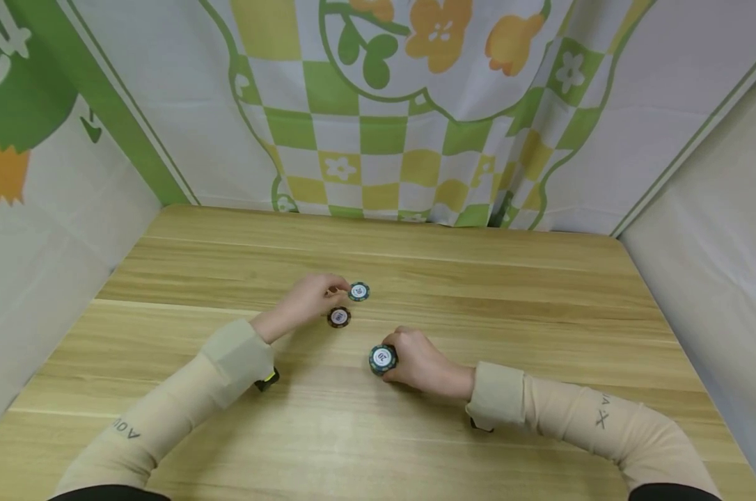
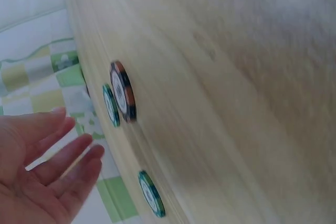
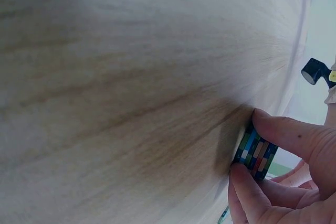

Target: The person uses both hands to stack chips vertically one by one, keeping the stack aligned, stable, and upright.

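Observation:
My right hand grips a short stack of poker chips between thumb and fingers. The top chip is green and reads 20, and the right wrist view shows mixed coloured edges on the stack. My left hand hovers with parted, relaxed fingers, holding nothing in the left wrist view. Right by its fingertips in the head view lies a green chip, with a brown-and-black chip just nearer to me. Another green chip shows in the left wrist view; the left hand hides it from the head camera.
The chips lie on a wood-grain table. A green, white and yellow checked curtain hangs at its back edge, with pale cloth walls on both sides. Black wrist cameras sit below the rolled cuffs.

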{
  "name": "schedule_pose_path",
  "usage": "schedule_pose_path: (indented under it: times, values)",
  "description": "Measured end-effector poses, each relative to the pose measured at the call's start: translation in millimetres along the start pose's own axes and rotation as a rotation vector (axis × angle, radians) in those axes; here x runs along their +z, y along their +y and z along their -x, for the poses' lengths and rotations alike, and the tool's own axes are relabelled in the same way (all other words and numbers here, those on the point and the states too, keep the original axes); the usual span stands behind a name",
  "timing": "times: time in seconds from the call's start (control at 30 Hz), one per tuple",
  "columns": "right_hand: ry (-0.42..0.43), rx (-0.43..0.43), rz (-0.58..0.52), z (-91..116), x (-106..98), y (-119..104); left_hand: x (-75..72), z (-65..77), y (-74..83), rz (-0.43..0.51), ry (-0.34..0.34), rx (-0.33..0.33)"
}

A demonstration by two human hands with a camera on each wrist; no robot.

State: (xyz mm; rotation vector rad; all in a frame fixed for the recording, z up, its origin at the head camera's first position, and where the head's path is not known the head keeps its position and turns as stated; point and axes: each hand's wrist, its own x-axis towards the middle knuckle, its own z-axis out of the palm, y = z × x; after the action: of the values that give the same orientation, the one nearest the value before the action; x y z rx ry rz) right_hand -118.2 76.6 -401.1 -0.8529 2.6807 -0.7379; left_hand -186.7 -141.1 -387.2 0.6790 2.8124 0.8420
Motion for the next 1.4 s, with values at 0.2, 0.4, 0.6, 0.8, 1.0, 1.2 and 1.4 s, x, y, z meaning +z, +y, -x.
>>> schedule_pose_path:
  times: [0.2,0.4,0.6,0.8,1.0,1.2,1.4]
  values:
    - [0.001,-0.008,-0.009,0.5,0.6,-0.1,-3.8,0.9,-10.0,-0.051,0.002,-0.053]
    - [0.004,-0.002,-0.008,0.7,0.4,-1.0,-4.0,1.3,-19.8,-0.123,0.013,-0.08]
    - [0.006,0.004,-0.005,1.4,-0.1,-1.7,-2.3,2.6,-26.1,-0.141,-0.012,-0.101]
    - [-0.003,0.009,-0.006,2.2,-0.9,-2.3,-1.5,4.2,-27.7,-0.155,-0.017,-0.119]
    - [-0.007,0.013,-0.004,2.3,-1.1,-2.1,-0.3,4.8,-29.0,-0.203,-0.006,-0.121]
    - [0.003,0.002,-0.007,2.3,-0.5,-1.6,2.4,5.4,-30.7,-0.23,0.043,-0.086]
    - [0.013,-0.009,-0.014,2.1,-0.3,-0.6,2.7,3.1,-32.9,-0.234,0.057,-0.102]
